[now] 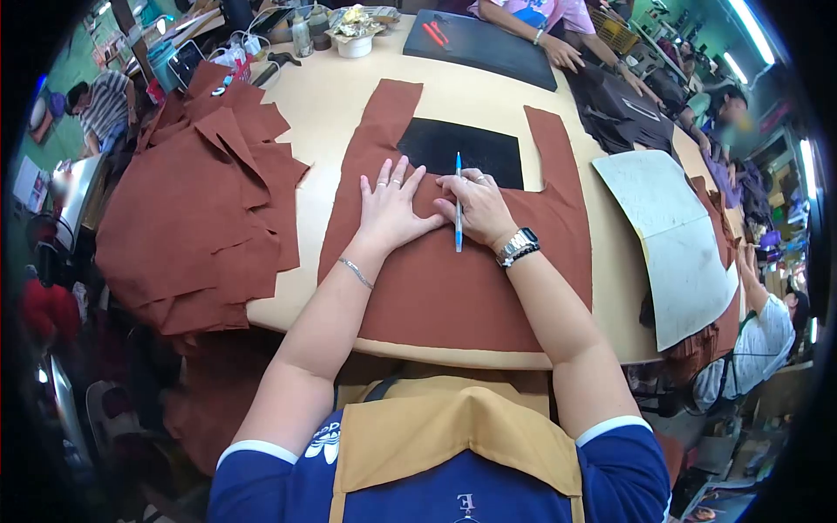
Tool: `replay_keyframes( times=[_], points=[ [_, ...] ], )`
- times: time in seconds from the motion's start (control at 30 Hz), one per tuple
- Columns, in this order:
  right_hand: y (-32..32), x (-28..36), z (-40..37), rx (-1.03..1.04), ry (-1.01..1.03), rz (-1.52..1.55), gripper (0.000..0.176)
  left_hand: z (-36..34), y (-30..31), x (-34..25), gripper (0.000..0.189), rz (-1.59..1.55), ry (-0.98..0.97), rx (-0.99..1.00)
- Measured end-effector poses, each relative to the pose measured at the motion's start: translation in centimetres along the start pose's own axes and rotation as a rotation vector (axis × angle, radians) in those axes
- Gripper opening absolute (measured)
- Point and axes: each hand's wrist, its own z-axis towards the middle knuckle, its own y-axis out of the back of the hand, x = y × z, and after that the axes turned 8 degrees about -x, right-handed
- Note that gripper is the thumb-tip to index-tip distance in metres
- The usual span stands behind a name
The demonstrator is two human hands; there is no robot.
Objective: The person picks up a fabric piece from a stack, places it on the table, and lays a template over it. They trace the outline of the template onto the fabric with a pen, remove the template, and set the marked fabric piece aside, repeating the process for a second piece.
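Note:
A rust-brown fabric piece (453,305) with two upright strips at its far side lies flat on the table before me. My left hand (392,209) rests on it, palm down with fingers spread, near the inner edge of the cut-out. Just right of it, my right hand (482,209) is closed around a blue pen (459,231), its knuckles by the same edge. The pen points away from me, roughly upright in the view. A black rectangular board (475,148) shows in the gap between the strips; its near part is hidden by the fabric and my hands.
A pile of rust-brown fabric pieces (192,218) lies to the left. At right is a white pattern sheet (676,244), beside dark fabric (623,109). Across the table, a person's hand (562,52) is near a dark mat (488,52) with red-handled scissors (434,35).

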Motion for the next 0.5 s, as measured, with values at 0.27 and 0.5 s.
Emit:
replay_keyframes(
  times=[0.27, 0.5],
  points=[
    [-0.1, 0.0, -0.1, 0.049, -0.09, -0.028, 0.043, -0.1, -0.2, 0.1, 0.097, -0.037, -0.002, -0.016],
    [0.0, 0.2, 0.2, 0.074, -0.061, -0.02, 0.045, 0.0, 0.1, 0.0, 0.096, -0.02, 0.006, 0.019]
  ],
)
